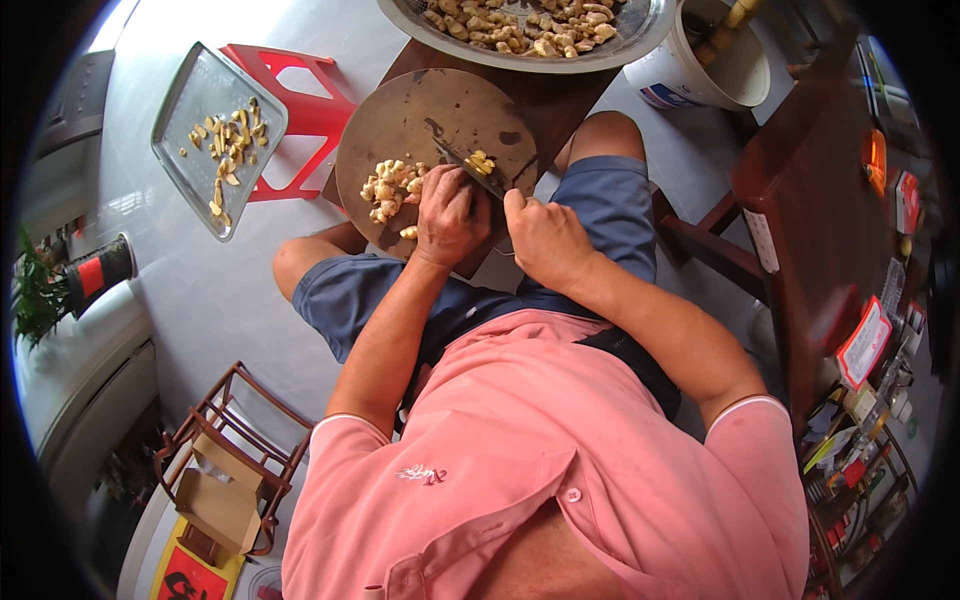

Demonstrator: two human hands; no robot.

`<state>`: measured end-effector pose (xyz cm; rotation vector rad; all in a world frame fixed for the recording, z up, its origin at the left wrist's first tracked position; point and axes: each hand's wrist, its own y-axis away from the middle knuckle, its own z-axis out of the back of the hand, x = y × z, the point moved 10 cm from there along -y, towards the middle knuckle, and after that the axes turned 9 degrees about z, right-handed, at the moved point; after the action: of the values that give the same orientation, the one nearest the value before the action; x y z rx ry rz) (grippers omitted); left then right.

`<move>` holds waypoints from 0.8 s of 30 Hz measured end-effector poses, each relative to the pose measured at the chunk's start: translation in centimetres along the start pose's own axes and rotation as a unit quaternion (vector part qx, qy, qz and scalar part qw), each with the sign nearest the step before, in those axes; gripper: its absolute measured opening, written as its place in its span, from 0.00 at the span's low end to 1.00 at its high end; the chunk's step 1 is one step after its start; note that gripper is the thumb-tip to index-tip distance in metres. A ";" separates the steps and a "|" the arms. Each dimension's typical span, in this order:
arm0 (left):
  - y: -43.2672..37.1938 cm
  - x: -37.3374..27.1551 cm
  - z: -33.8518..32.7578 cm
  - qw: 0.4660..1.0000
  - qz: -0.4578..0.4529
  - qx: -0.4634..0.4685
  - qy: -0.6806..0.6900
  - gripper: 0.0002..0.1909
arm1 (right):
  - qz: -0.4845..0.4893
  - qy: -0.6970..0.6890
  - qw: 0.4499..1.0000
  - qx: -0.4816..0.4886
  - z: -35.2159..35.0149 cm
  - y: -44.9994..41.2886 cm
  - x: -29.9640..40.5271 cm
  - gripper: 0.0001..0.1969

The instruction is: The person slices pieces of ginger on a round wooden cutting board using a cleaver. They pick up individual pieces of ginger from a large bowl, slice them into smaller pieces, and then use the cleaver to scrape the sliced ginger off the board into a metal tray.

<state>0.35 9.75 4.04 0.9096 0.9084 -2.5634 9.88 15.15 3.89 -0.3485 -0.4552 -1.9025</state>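
Observation:
My right hand (549, 238) is closed around the handle of a kitchen knife (469, 166), whose blade points up and left over a round wooden chopping board (442, 105). Right beside the blade, my left hand (452, 214) rests on the board with curled fingers; whatever lies under them is hidden. Cut yellow slices of ginger (480, 162) lie on the blade's far side. A pile of knobbly ginger pieces (388, 187) sits left of my left hand, and one small piece (409, 232) lies near the board's lower edge.
The board stands on a dark wooden bench (577, 94). Beyond it is a wide metal basin (637, 45) of ginger roots. A white bucket (679, 75) stands at the upper right. At left, a metal tray (176, 135) of ginger slices rests on a red plastic stool (319, 120). Dark wooden furniture (817, 210) stands right.

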 end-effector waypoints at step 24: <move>0.4 0.6 4.2 0.979 0.061 0.004 -0.193 0.26 | -0.010 -0.087 0.996 -0.021 1.2 1.5 0.1 0.10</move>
<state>-1.90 6.69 6.04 0.4265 0.7043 -2.5097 11.24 15.09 5.19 -0.5431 -0.5363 -1.9110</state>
